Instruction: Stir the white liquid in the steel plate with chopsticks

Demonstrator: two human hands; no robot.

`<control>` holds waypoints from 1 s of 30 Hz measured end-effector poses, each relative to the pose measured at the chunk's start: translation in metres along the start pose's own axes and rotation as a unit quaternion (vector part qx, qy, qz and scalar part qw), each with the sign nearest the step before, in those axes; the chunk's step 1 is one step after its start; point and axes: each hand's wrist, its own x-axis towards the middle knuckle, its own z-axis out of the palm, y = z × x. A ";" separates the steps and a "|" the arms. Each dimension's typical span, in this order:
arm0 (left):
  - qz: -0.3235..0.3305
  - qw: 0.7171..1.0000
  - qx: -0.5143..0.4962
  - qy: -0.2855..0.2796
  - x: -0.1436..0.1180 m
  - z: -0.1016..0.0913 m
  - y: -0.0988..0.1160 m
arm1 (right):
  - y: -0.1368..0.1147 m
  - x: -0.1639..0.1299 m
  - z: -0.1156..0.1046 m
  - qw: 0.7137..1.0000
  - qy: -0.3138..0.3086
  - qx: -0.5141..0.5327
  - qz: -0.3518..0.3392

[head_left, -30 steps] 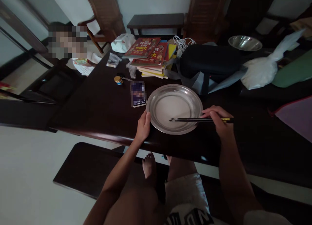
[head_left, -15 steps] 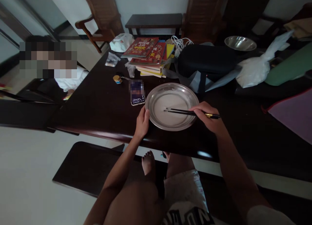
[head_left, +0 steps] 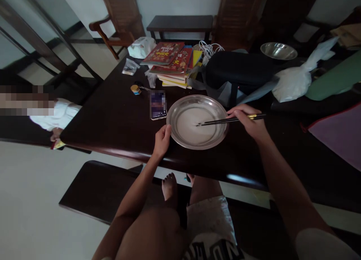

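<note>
A round metal plate (head_left: pixel 197 144) with a raised rim stands on the dark table near its front edge. Whitish stuff (head_left: pixel 191 128), liquid or paste, covers its bottom. My left hand (head_left: pixel 163 140) grips the plate's left rim, thumb on top and fingers curled beneath. In my right hand (head_left: pixel 249 121) is a pair of black chopsticks (head_left: pixel 222 121) with gold bands, closed around by the fingers at the plate's right side. Their tips dip into the whitish stuff near the middle of the plate.
A phone (head_left: pixel 158 104) lies left of the plate, with a small jar (head_left: pixel 135 89) beyond. Behind are stacked books (head_left: pixel 169 57), a black case (head_left: pixel 239 72), a white bag (head_left: pixel 293 83) and a metal bowl (head_left: pixel 278 50). Another person (head_left: pixel 59 113) is at the table's left end.
My right hand has shifted right and slightly up, drawing the chopstick tips rightward through the whitish stuff. The left hand keeps its grip. The other person has moved left and nearer.
</note>
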 end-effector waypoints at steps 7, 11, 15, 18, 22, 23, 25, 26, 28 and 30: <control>-0.007 0.999 0.034 -0.008 0.002 0.001 -0.001 | 0.024 -0.008 0.004 0.999 -0.026 0.008 -0.021; 0.010 0.996 0.078 -0.037 0.005 -0.005 -0.002 | 0.027 -0.008 0.000 0.999 0.032 0.012 -0.009; 0.074 0.979 0.181 -0.050 0.012 -0.017 -0.008 | 0.025 -0.009 0.000 0.999 0.003 0.038 0.006; 0.112 0.954 0.276 -0.030 0.020 -0.026 -0.016 | 0.022 -0.009 0.003 0.999 -0.039 0.013 -0.029; 0.118 0.935 0.331 -0.042 0.026 -0.035 -0.023 | 0.024 -0.006 0.000 1.000 0.012 0.008 -0.003; 0.119 0.933 0.336 -0.046 0.027 -0.037 -0.024 | 0.024 -0.006 0.000 1.000 0.020 0.013 0.007; 0.120 0.931 0.342 -0.048 0.029 -0.038 -0.025 | 0.025 -0.005 0.000 1.000 0.009 0.016 0.010; 0.119 0.931 0.343 -0.047 0.029 -0.039 -0.026 | 0.025 -0.004 0.001 1.000 -0.008 0.014 0.003; 0.114 0.930 0.346 -0.039 0.030 -0.039 -0.026 | 0.023 -0.004 0.002 0.999 -0.034 0.003 -0.015; 0.111 0.932 0.343 -0.026 0.030 -0.039 -0.026 | 0.023 -0.003 0.003 0.999 -0.031 -0.003 -0.018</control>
